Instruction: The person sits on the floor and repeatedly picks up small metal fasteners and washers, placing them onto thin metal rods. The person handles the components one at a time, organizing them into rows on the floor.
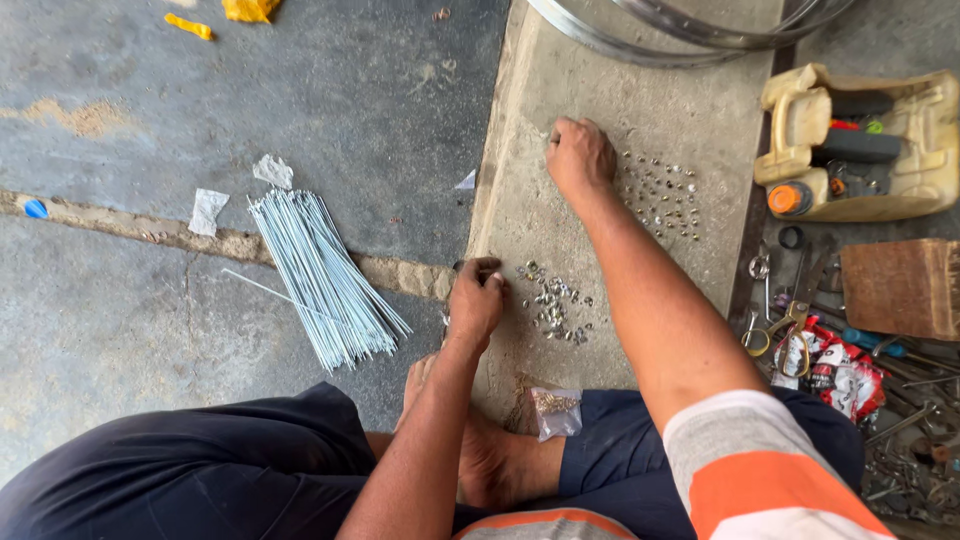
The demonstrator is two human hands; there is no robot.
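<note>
My left hand [474,298] rests on the edge of a raised concrete step [560,100], its fingertips pinched on a small metal part beside a pile of small silver nuts [553,300]. Farther up the step my right hand [579,155] is closed in a fist, knuckles down, next to a second scatter of small nuts [662,195]; what it holds is hidden. A bundle of thin silver spokes [325,275] lies on the lower floor to the left. A small clear bag of brass-coloured pieces [556,410] sits by my bare foot [490,455].
Shiny metal wheel rims [690,30] lie at the top. A cut-open yellowish jug [860,140] holds tools at right, above a wooden block [905,288] and a heap of wrenches, scissors and packets [850,370]. Paper scraps [210,210] and yellow bits [250,10] litter the floor.
</note>
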